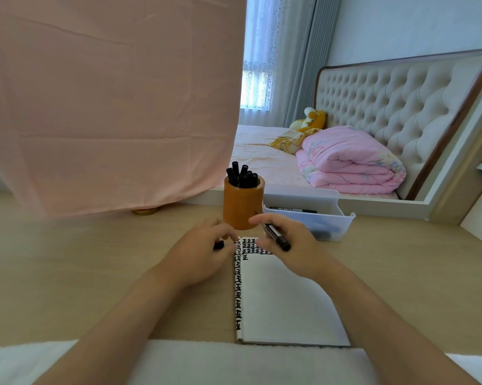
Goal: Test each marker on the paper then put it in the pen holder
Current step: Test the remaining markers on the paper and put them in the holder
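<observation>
A white paper pad [284,298] lies on the wooden desk [81,273], with black test marks along its left edge and top. My right hand [292,245] grips a black marker [277,237] above the pad's top edge. My left hand [201,254] pinches a small black cap [219,245] just left of the pad. Behind both hands stands the brown wooden pen holder [242,207] with several black markers [242,176] upright in it.
A clear plastic bin [312,218] holding black markers sits right of the holder. A pink cloth [109,101] hangs over the desk's back left. A white towel [234,362] lies along the near edge. A bed with a pink quilt is behind.
</observation>
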`<state>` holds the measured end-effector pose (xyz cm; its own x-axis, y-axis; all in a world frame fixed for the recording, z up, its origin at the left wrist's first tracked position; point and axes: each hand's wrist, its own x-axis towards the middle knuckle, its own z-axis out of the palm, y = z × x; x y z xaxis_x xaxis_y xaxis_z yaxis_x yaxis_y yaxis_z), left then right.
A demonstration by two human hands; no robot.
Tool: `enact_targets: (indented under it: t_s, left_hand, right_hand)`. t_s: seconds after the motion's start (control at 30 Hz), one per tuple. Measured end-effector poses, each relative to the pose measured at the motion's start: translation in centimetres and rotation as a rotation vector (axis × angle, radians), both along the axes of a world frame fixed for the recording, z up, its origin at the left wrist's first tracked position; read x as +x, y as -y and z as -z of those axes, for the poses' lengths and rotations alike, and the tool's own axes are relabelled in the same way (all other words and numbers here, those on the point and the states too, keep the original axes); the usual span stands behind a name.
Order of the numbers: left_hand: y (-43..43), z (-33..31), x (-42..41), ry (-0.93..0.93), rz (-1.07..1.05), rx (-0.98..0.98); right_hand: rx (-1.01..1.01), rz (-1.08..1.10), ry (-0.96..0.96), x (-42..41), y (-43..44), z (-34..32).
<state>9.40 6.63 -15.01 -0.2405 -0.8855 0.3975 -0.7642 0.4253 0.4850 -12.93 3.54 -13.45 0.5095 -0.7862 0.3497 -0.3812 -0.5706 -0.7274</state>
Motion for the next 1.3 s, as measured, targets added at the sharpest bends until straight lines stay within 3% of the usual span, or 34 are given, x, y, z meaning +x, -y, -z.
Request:
enact_targets:
  t_s: [0.07, 0.13, 0.23, 0.47, 0.83, 1.3]
  left_hand:
    - [-0.6, -0.3, -0.4, 0.047, 0.058, 0.056]
    - [-1.3, -0.1, -0.3, 0.123, 0.085, 0.093]
    - [-2.2, 0.7, 0.2, 0.206, 0.11, 0.144]
    - [-2.4, 2.0, 0.2, 0.33, 0.156, 0.101]
    - [-1.8, 1.8, 0.3, 0.251, 0.167, 0.15]
    - [-1.9, 1.5, 0.1, 0.286, 0.136, 0.186]
  right_hand:
    - [0.035, 0.03, 0.122, 0.3, -0.3, 0.0]
    - [0.21, 0.077, 0.211, 0.6, -0.4, 0.1]
    - [0.37, 0.108, 0.243, 0.6, -0.5, 0.8]
    - [0.25, 0.224, 0.106, 0.8, -0.4, 1.4]
    - [0.19, 0.212, 0.017, 1.1, -0.5, 1.4]
    - [0.09, 0.254, -0.093, 1.3, -0.4, 1.8]
